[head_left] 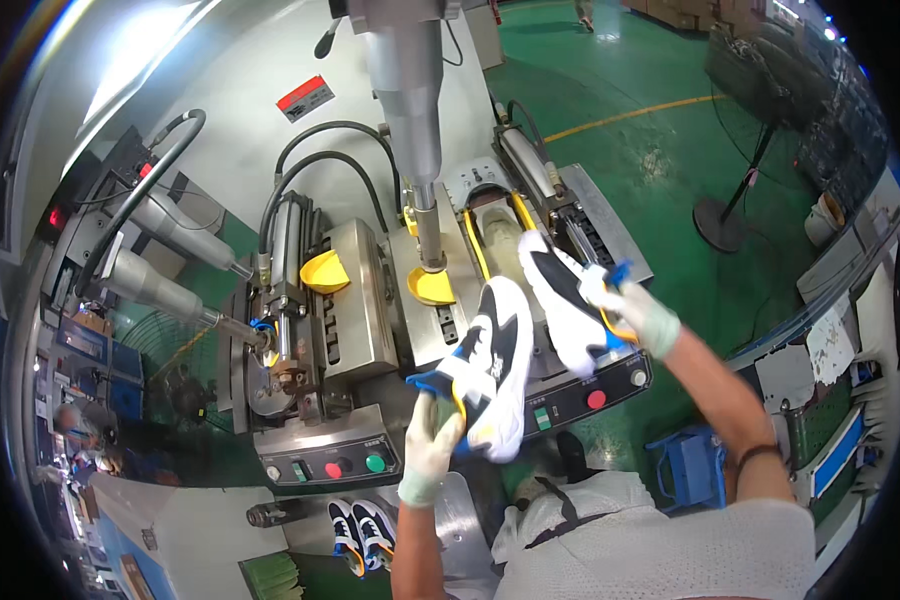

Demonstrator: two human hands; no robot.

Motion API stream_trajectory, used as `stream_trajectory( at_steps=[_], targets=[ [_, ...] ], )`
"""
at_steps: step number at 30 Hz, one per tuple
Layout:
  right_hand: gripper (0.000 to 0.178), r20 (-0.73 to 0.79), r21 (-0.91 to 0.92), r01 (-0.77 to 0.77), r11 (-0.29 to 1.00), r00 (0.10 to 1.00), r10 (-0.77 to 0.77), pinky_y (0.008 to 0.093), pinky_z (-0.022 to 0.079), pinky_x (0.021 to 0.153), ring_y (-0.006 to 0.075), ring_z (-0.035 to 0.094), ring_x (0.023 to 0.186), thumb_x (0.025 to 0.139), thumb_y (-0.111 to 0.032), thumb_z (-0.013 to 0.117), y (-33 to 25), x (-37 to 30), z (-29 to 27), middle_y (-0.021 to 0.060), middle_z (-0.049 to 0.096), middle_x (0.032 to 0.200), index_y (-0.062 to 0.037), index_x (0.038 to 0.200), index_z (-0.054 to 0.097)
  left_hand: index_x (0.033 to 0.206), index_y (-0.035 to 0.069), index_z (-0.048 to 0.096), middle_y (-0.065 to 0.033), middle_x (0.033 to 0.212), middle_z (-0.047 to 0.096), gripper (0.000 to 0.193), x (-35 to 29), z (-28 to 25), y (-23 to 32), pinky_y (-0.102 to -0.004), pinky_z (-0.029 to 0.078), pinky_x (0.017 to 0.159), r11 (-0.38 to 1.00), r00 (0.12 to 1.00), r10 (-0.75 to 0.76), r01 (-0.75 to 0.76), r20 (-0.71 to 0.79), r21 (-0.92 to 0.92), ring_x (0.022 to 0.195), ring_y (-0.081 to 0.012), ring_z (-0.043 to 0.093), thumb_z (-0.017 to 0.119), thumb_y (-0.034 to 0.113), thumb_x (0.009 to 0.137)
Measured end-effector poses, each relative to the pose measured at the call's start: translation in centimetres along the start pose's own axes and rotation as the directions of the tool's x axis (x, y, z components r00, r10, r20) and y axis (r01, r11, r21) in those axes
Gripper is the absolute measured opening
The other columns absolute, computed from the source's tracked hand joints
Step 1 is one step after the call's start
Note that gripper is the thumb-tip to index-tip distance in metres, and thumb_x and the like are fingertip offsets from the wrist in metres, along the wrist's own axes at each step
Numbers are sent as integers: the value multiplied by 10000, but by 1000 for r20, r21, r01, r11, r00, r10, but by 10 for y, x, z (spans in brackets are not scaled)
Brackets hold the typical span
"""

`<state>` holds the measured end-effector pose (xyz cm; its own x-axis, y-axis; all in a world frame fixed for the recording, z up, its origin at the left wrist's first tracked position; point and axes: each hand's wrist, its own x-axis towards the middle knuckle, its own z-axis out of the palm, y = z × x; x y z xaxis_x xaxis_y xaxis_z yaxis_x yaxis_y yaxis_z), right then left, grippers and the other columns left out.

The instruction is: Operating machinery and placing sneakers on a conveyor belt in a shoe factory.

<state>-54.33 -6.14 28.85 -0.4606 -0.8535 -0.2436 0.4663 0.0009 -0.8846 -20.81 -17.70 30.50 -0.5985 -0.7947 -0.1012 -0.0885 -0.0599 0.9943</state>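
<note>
Mid-frame, our left hand (428, 450) grips one sneaker (492, 372) and our right hand (638, 312) clasps another sneaker (560, 300). We judge we're handling them at the press (555, 225); next needs careful seating.

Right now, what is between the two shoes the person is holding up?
In the head view, no object sits between the left shoe and the right shoe; through the narrow gap only the grey press machine behind shows.

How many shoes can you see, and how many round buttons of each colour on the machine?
White, black and blue sneakers: 4: left hand's, right hand's, two on the low shelf
Red round buttons: 2
Green round buttons: 1
Total: 7
</note>
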Motion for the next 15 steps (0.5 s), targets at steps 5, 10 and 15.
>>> stream_trajectory(
  at_steps=[5, 10, 15],
  targets=[
    [468, -242, -904, -197, 379, 967, -75, 395, 548, 864, 333, 693, 1010, 796, -299, 774, 37, 206, 11, 243, 697, 1034, 40, 1089, 640, 1411, -49, 429, -108, 1238, 591, 599, -129, -72, -48, -313, 454, 964, 925, 965, -255, 228, 52, 303, 1097, -173, 572, 635, 114, 873],
    [508, -214, -961, -146, 234, 930, -300, 441, 520, 935, 403, 638, 1107, 798, -320, 718, 117, 241, 30, 272, 651, 1165, 28, 1153, 611, 1421, -56, 413, -164, 1327, 558, 604, -246, -83, -124, -340, 421, 1033, 897, 861, -389, 435, -327, 81, 1203, -235, 552, 631, 91, 877],
    [336, 192, -980, 195, -32, 905, -379, 439, 523, 733, 328, 700, 839, 800, -226, 667, 118, 281, -3, 198, 702, 926, -48, 1085, 652, 1408, -14, 399, -165, 1263, 577, 556, -245, -81, -243, -352, 430, 1026, 876, 676, -209, 450, -707, 172, 1181, -249, 565, 609, 27, 895]
  ],
)
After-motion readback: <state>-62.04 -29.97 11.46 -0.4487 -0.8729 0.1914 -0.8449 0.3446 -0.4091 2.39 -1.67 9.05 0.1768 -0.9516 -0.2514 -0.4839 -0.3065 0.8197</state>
